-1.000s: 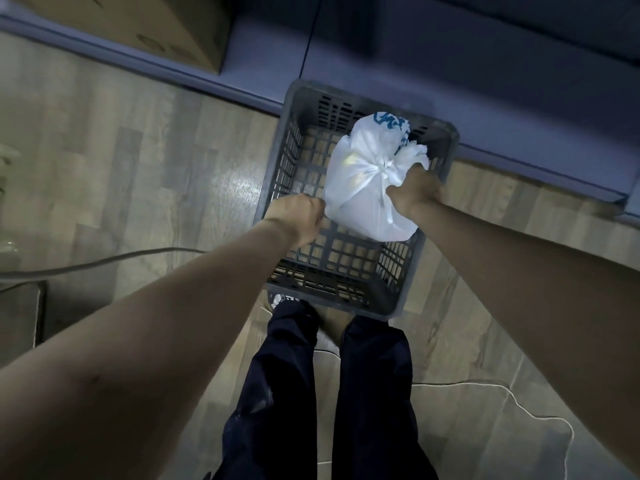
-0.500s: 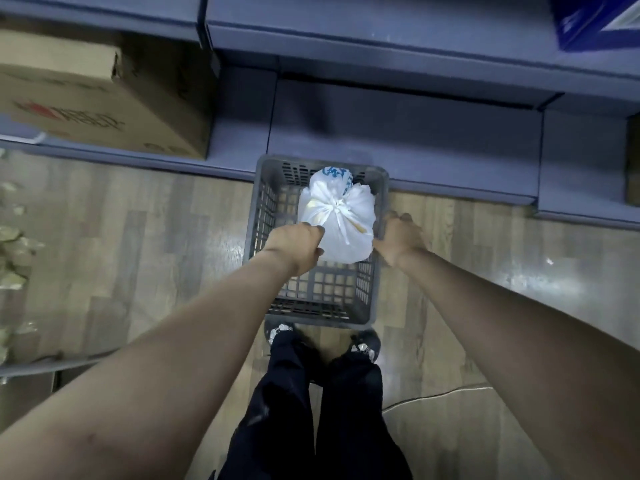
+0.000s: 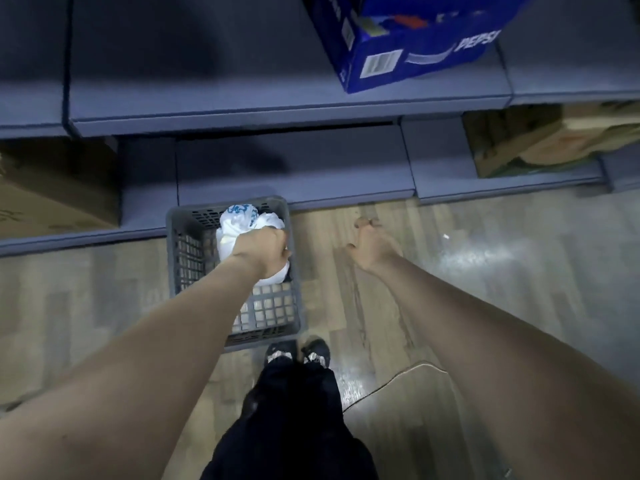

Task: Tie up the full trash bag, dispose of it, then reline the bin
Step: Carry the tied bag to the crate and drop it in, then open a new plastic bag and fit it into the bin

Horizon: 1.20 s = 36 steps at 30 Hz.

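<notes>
A white trash bag [image 3: 242,221] with blue print, tied at the top, sits over the grey slatted plastic bin [image 3: 194,271] on the wood floor. My left hand [image 3: 263,249] is shut on the bag's knotted top, above the bin's right half. Off to the right of the bin, my right hand [image 3: 372,247] hangs over the bare floor with its fingers apart and nothing in it. The lower part of the bag is hidden behind my left hand.
Grey-blue shelving [image 3: 242,112] runs along the far side, right behind the bin. A blue Pepsi carton [image 3: 415,46] stands on the upper shelf; cardboard boxes [image 3: 52,188] sit on the lower one. A thin cable [image 3: 398,379] lies on the floor by my feet [image 3: 298,351].
My right hand let go of the bag and moved right, away from the bin. My left hand shifted from the bin's rim onto the bag's knot. The view rose and backed off.
</notes>
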{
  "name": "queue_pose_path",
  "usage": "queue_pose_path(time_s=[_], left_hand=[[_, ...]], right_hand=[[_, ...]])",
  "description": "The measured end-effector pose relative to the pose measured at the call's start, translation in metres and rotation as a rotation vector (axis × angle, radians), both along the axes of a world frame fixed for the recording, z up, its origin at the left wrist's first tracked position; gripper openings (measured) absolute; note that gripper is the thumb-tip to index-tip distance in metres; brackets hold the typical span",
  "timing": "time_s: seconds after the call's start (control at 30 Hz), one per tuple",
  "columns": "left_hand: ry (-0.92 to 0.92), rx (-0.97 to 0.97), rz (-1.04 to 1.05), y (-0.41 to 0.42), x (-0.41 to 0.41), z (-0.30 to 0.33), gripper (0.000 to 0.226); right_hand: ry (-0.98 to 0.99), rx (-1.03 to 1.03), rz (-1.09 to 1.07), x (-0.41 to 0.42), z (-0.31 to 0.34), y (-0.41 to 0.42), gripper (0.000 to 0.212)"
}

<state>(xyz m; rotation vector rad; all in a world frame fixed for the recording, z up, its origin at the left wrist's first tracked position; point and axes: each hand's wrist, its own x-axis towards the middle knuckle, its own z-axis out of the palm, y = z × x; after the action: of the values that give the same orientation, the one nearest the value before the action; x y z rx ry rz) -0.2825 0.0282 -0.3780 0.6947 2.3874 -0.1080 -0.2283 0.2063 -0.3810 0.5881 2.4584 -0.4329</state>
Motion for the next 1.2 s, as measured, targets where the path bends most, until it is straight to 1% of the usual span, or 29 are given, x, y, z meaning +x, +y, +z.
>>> queue_pose_path(time_s=[0.13, 0.23, 0.33, 0.4, 0.47, 0.6, 0.73, 0.9, 1.07, 1.2], left_hand=[[-0.003, -0.132, -0.149, -0.002, 0.009, -0.007, 0.034], [0.012, -0.226, -0.23, -0.001, 0.011, -0.006, 0.036], [0.008, -0.255, -0.286, 0.022, 0.017, 0.0, 0.036], [0.041, -0.257, -0.349, 0.052, 0.023, 0.009, 0.037], [0.096, -0.244, -0.411, 0.089, 0.031, 0.022, 0.033], [0.131, -0.15, -0.449, 0.174, 0.056, 0.06, 0.026], [0.133, -0.064, -0.499, 0.26, 0.102, 0.097, 0.02], [0.171, 0.042, -0.64, 0.354, 0.16, 0.129, 0.017], [0.199, 0.072, -0.792, 0.422, 0.19, 0.157, 0.024], [0.21, 0.122, -0.829, 0.474, 0.188, 0.18, 0.026]], right_hand=[[-0.062, 0.03, -0.145, 0.044, 0.011, 0.032, 0.054], [-0.044, 0.045, -0.232, 0.076, 0.024, 0.059, 0.053], [-0.013, 0.037, -0.341, 0.107, 0.04, 0.087, 0.053], [-0.001, 0.028, -0.395, 0.128, 0.051, 0.105, 0.052], [0.005, 0.023, -0.454, 0.15, 0.063, 0.125, 0.05], [0.039, 0.038, -0.552, 0.205, 0.089, 0.175, 0.048], [0.04, 0.044, -0.612, 0.269, 0.12, 0.229, 0.049], [0.051, 0.095, -0.717, 0.335, 0.145, 0.287, 0.048], [0.03, 0.109, -0.798, 0.366, 0.159, 0.337, 0.047], [0.053, 0.173, -0.864, 0.375, 0.181, 0.38, 0.045]])
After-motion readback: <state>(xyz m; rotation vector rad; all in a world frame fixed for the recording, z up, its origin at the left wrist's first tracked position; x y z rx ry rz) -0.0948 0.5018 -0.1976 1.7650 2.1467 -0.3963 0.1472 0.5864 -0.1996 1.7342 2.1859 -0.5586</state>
